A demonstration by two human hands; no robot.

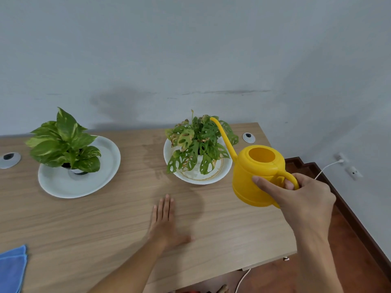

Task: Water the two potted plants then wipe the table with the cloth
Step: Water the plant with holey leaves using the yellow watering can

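Observation:
My right hand (302, 199) grips the handle of a yellow watering can (254, 176), held above the table's right side. Its long spout reaches up and left over the holey-leaved plant (198, 142), which stands in a white dish (224, 174). At the left a broad-leaved plant (63, 142) sits on a large white plate (101, 172). My left hand (165, 220) lies flat, fingers together, on the wooden table (84, 220). A folded blue cloth (11, 269) rests at the table's near left corner.
Two round cable grommets sit in the tabletop, one at the far left (9, 159) and one at the back right (248, 137). The table's right edge drops to a red-brown floor. A white cable (325, 168) runs to a wall socket. A grey wall stands behind.

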